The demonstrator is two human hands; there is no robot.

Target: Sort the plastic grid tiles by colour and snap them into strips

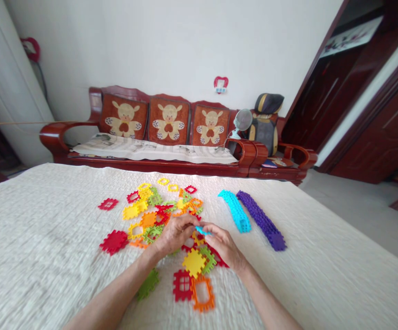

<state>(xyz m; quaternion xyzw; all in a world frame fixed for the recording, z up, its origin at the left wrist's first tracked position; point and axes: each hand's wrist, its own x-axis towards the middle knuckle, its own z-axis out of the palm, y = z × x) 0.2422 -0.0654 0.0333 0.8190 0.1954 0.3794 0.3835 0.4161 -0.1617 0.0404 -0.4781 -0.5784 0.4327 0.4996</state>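
Between my two hands is a small light-blue plastic building tile, seen nearly edge-on. My left hand pinches its left end, and the fingers of my right hand close on its right side. Loose notched tiles lie around and under the hands: a yellow tile, a red window-shaped tile, an orange frame tile and a dark green tile nearest me. My fingers partly cover the pile behind them.
Right of the pile lie a light-blue stack of tiles and a longer purple stack. A red tile sits at the left on the pale tablecloth. Beyond the table's far edge stands a wooden sofa with a small fan.
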